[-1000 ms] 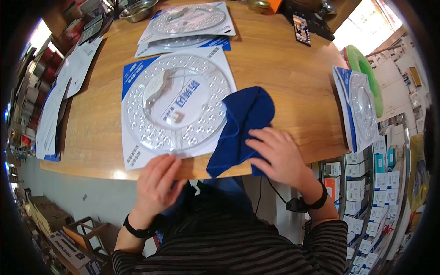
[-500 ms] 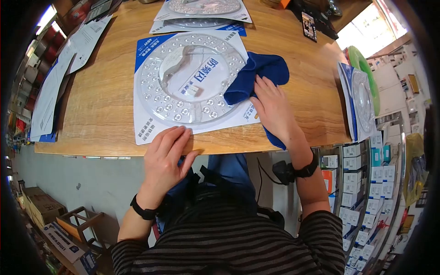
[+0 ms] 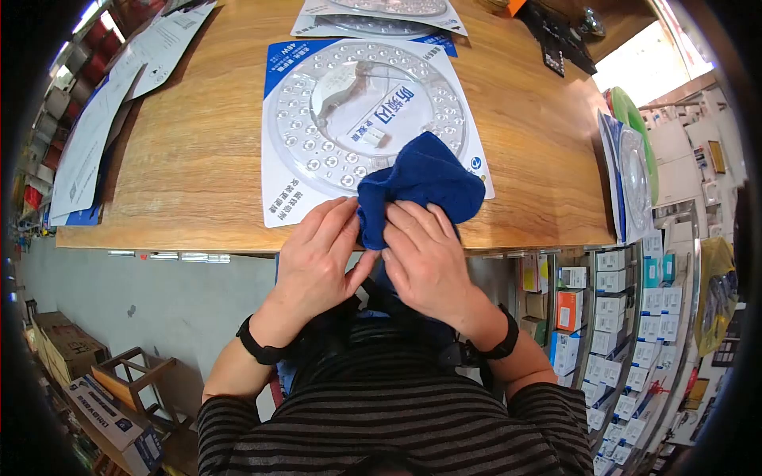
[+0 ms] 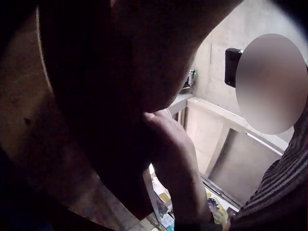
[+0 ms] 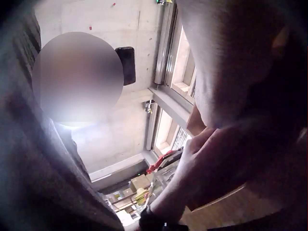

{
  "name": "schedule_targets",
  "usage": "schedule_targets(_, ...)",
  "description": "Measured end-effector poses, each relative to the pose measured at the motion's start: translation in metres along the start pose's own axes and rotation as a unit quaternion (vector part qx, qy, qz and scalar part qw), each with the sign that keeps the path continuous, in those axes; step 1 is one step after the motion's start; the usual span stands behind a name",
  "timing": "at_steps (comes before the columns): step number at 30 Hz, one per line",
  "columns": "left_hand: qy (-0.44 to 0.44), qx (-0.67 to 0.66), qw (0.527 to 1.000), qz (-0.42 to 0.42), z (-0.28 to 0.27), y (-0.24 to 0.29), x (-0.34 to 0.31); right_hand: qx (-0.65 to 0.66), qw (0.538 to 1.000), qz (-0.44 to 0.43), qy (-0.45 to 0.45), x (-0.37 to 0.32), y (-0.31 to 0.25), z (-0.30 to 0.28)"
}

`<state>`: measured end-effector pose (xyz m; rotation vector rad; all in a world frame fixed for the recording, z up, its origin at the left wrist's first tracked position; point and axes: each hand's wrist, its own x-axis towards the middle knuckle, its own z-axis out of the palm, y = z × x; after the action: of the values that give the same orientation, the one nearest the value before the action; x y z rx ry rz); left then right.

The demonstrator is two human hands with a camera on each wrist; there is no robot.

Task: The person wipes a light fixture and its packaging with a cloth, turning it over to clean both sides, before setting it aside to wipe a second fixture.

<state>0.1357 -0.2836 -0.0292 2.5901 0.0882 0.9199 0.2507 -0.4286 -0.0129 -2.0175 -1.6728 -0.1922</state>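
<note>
A bunched blue cloth (image 3: pixel 421 186) lies at the near edge of the wooden table (image 3: pixel 198 159), partly on a white and blue pack holding a round LED panel (image 3: pixel 365 111). My right hand (image 3: pixel 421 246) has its fingers curled over the cloth's near edge and holds it. My left hand (image 3: pixel 317 246) lies beside it, its straight fingers touching the cloth's left side. Both wrist views show only dark, close parts of the hands, with the ceiling behind.
More LED panel packs (image 3: pixel 381 16) lie at the table's far side. Another pack (image 3: pixel 627 174) and a green disc (image 3: pixel 635 119) stand at the right edge. Papers (image 3: pixel 95 135) cover the left end. Shelves of small boxes (image 3: pixel 619 317) are on the right, and cardboard boxes (image 3: pixel 103 412) stand on the floor.
My right hand has drawn the cloth back over the panel pack to the table's near edge and bunched it. My left hand has moved right from the pack's corner to the cloth.
</note>
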Motion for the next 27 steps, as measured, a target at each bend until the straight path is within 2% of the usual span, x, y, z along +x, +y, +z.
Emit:
schedule_targets(5, 0.028, -0.008, 0.999, -0.016, -0.028, -0.021, -0.023, -0.032, 0.998, 0.049, 0.005, -0.012, 0.021, -0.019)
schedule_targets(7, 0.059, 0.056, 0.993, -0.082, -0.035, -0.031, -0.035, -0.051, 0.997, 0.05, 0.022, -0.018, 0.032, -0.02)
schedule_targets(8, 0.062, 0.051, 0.993, -0.087, -0.038, -0.033, -0.035, -0.07, 0.995, 0.052, 0.041, -0.02, 0.033, -0.018)
schedule_targets(15, 0.089, 0.068, 0.992, -0.052, -0.03, -0.038, -0.034, -0.103, 0.994, 0.017, 0.027, 0.003, 0.0, -0.002)
schedule_targets(21, 0.108, 0.06, 0.992, -0.035, -0.026, -0.042, -0.037, -0.018, 0.995, -0.089, 0.027, 0.045, -0.039, 0.046)
schedule_targets(23, 0.121, 0.085, 0.987, -0.066, -0.026, -0.045, -0.04, 0.017, 0.995, -0.093, 0.033, 0.053, -0.04, 0.048)
schedule_targets(27, 0.113, 0.089, 0.988, -0.054, -0.027, -0.044, -0.038, 0.023, 0.997, -0.078, 0.016, 0.04, -0.027, 0.035)
